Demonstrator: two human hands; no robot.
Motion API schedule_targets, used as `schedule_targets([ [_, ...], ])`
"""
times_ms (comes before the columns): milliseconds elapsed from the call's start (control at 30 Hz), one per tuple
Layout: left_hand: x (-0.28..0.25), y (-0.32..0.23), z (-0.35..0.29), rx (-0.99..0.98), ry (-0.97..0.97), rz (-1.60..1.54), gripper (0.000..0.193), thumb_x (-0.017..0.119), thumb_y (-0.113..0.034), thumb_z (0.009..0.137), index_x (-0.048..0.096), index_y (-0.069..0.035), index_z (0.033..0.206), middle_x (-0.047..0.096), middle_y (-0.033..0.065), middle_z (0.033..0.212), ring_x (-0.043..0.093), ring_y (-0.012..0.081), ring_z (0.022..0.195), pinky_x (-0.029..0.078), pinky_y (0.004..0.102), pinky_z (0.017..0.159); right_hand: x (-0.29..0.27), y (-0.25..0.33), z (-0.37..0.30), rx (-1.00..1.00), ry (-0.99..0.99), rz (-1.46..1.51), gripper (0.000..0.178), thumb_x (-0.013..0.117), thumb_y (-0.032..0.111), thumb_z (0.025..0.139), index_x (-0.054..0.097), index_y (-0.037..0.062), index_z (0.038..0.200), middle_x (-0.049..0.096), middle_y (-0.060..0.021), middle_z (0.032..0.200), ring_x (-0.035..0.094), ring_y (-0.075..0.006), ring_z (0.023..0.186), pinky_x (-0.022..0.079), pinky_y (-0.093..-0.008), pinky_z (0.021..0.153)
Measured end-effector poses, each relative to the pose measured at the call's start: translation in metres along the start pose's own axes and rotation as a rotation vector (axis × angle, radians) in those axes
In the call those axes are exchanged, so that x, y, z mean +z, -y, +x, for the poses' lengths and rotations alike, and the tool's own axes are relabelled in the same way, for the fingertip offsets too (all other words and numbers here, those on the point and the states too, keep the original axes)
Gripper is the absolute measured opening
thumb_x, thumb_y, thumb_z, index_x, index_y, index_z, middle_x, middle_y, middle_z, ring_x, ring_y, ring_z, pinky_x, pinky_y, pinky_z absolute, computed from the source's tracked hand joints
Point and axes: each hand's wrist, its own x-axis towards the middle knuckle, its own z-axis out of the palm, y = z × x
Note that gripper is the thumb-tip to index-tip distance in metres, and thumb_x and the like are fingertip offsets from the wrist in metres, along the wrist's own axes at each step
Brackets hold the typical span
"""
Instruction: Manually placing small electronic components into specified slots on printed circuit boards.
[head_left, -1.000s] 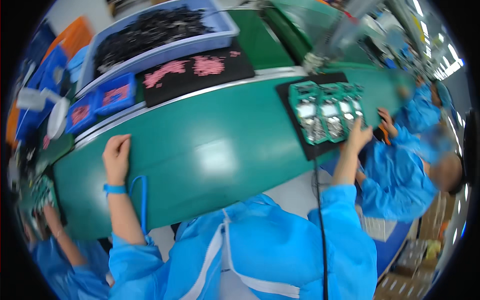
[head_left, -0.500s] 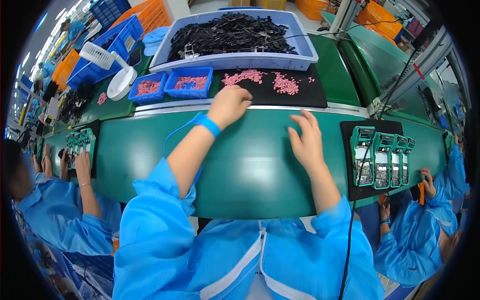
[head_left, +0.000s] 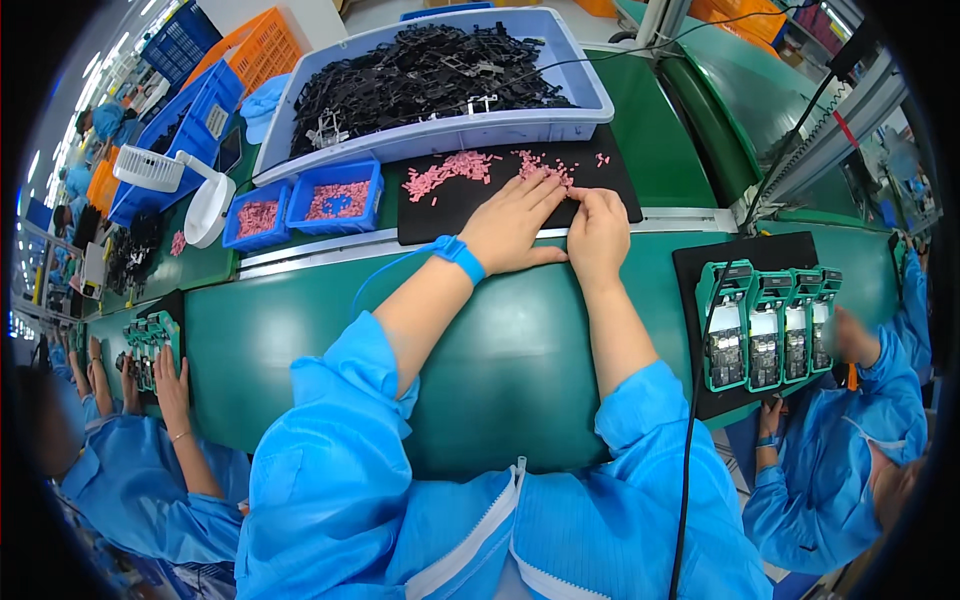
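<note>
My left hand (head_left: 512,226) lies flat at the near edge of a black mat (head_left: 612,190), its fingers stretched over a patch of small pink pieces (head_left: 533,162). A blue wrist strap (head_left: 459,259) with a cord is on that arm. Beside it, my right hand (head_left: 600,240) has its thumb and fingertips pinched together at the edge of the same patch; whatever lies between them is too small to tell. Further left on the mat is a second heap of pink pieces (head_left: 447,173). Two small blue bins (head_left: 335,222) to its left hold more of them.
Behind the mat, a large pale-blue tub (head_left: 440,135) is heaped with black parts. A white fan (head_left: 208,212) stands at left. Green-framed circuit-board units (head_left: 764,325) lie on a dark mat at right, with a black cable (head_left: 697,440) hanging across. Co-workers sit on both sides.
Both hands have moved inward and forward to the right-hand pink patch. My left fingers have straightened, and my right fingers have gone from spread to pinched. The view has shifted slightly.
</note>
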Motion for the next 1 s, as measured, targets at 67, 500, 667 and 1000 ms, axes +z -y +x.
schedule_targets([
  [67, -0.006, -0.001, -0.013, -0.003, 0.0, 0.02, 0.083, 0.065, -0.052, 0.079, 0.038, -0.003, 0.139, 0.036, 0.017, 0.147, 0.031, 0.0333, 0.137, 0.027, 0.0447, 0.113, 0.0, 0.001, -0.002, -0.077, -0.014, -0.034, 0.017, 0.059, 0.002, 0.077, 0.067, 0.0108, 0.088, 0.061, -0.0057, 0.092, 0.058, -0.0274, 0.09, 0.046, -0.0397, 0.076],
  [500, -0.035, 0.013, -0.068, -0.03, 0.085, -0.09, 0.062, 0.067, -0.032, 0.084, 0.045, -0.006, 0.136, 0.043, 0.0149, 0.142, 0.035, 0.0324, 0.136, 0.027, 0.0447, 0.113, 0.008, 0.002, -0.009, -0.193, 0.015, 0.029, 0.024, 0.063, 0.001, 0.072, 0.072, 0.0161, 0.088, 0.057, -0.0032, 0.088, 0.055, -0.0248, 0.089, 0.042, -0.0383, 0.075],
  [667, -0.036, 0.016, -0.056, -0.294, -0.276, -0.28, 0.015, 0.066, -0.005, 0.079, 0.066, -0.002, 0.094, 0.064, 0.0123, 0.1, 0.062, 0.0282, 0.093, 0.051, 0.0356, 0.079, 0.005, 0.011, -0.007, -0.223, 0.071, 0.063, 0.021, 0.064, 0.003, 0.074, 0.072, 0.0159, 0.089, 0.057, -0.0032, 0.089, 0.055, -0.0243, 0.089, 0.042, -0.0382, 0.075],
  [1000, -0.022, 0.02, -0.014, -0.654, -0.13, -0.196, 0.01, 0.07, -0.015, 0.073, 0.071, -0.005, 0.077, 0.068, 0.0149, 0.078, 0.066, 0.0314, 0.076, 0.052, 0.0411, 0.073, 0.003, 0.008, -0.007, -0.225, 0.109, 0.069, 0.016, 0.065, 0.006, 0.077, 0.069, 0.0124, 0.091, 0.058, -0.0047, 0.091, 0.055, -0.0252, 0.092, 0.043, -0.0386, 0.077],
])
